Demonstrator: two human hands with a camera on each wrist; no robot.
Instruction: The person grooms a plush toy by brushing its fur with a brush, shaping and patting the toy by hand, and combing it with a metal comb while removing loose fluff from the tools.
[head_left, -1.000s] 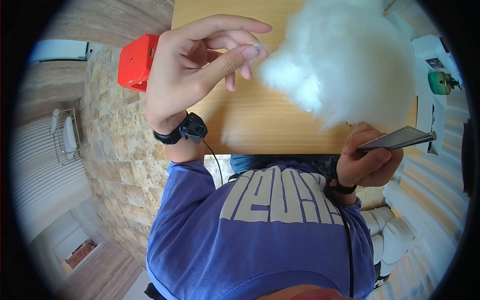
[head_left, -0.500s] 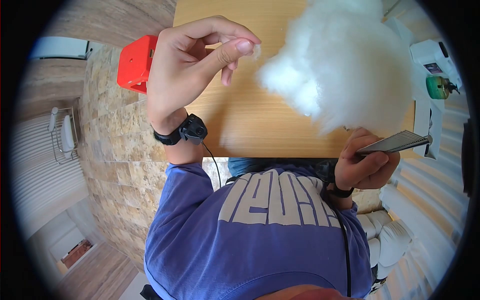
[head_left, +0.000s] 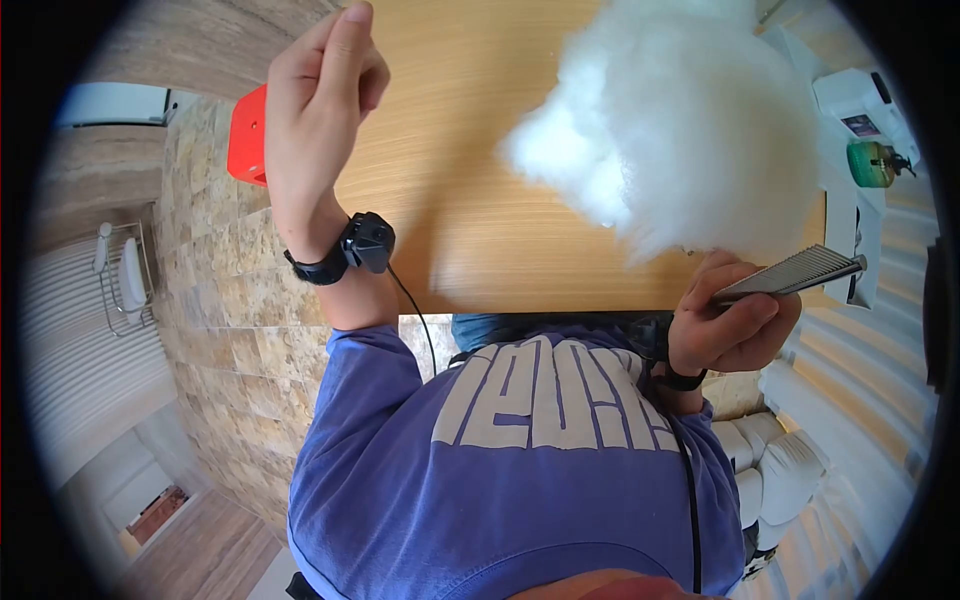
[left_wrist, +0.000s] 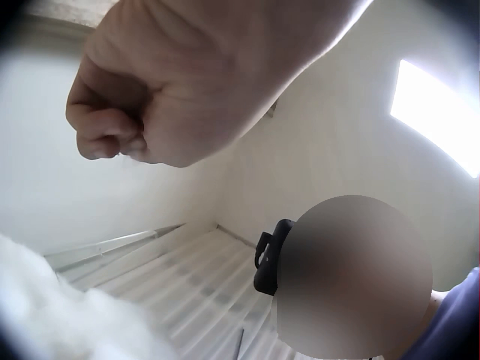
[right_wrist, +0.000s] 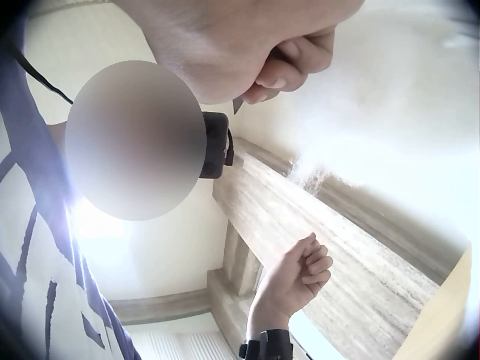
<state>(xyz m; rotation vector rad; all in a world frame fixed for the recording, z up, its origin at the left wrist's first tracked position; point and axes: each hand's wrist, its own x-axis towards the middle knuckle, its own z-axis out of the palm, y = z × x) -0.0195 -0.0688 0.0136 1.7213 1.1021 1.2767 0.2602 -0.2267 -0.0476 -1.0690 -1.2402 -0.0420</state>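
Observation:
A large white fluffy mass (head_left: 700, 130), its kind not clear, sits on the wooden table (head_left: 450, 220). Its edge also shows as white fluff (left_wrist: 60, 315) in the left wrist view. My right hand (head_left: 735, 320) grips a metal comb (head_left: 790, 275) by one end, close to the near side of the fluff, teeth facing up. Over the table's left edge, away from the fluff, is my left hand (head_left: 315, 110). Its fingers (left_wrist: 105, 135) are curled in and the thumb lies against the index finger; nothing shows between them.
A red plastic piece (head_left: 247, 135) stands beyond the table's left edge, partly behind the left hand. On the right are a white container (head_left: 850, 95) and a green pump bottle (head_left: 872, 164). A cable (head_left: 415, 305) hangs from the left wrist camera.
My left hand, which pinched a small wisp of white fluff near the mass, has moved left and away, and the wisp no longer shows. The right hand has kept its hold on the comb.

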